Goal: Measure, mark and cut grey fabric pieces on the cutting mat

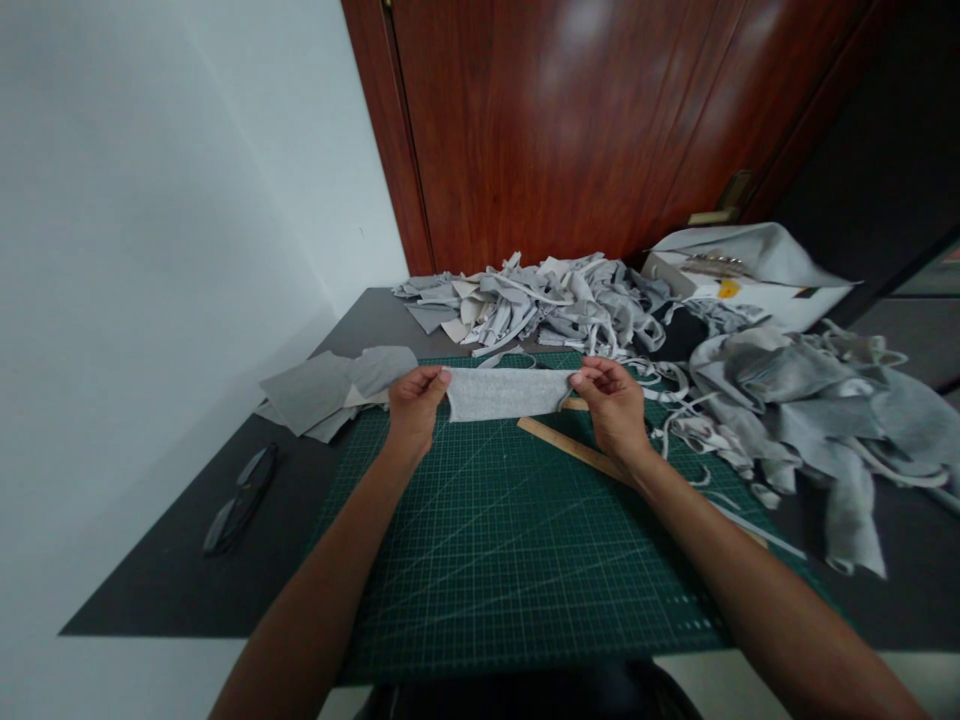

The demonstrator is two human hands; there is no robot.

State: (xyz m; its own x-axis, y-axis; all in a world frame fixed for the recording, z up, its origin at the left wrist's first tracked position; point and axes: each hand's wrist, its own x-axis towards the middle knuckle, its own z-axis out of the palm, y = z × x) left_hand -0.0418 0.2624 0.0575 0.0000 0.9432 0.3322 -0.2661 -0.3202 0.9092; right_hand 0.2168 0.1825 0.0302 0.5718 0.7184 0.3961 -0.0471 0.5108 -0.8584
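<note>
A light grey rectangular piece of fabric is stretched out flat between my two hands, above the far part of a green cutting mat. My left hand pinches its upper left corner between thumb and fingers. At the upper right corner, my right hand grips it the same way. A wooden ruler lies slantwise on the mat, partly hidden under my right hand and forearm.
Flat grey fabric pieces lie left of the mat, with eyeglasses nearer the front. Scraps are heaped at the back by a wooden door. More cloth covers the right side, before a white box.
</note>
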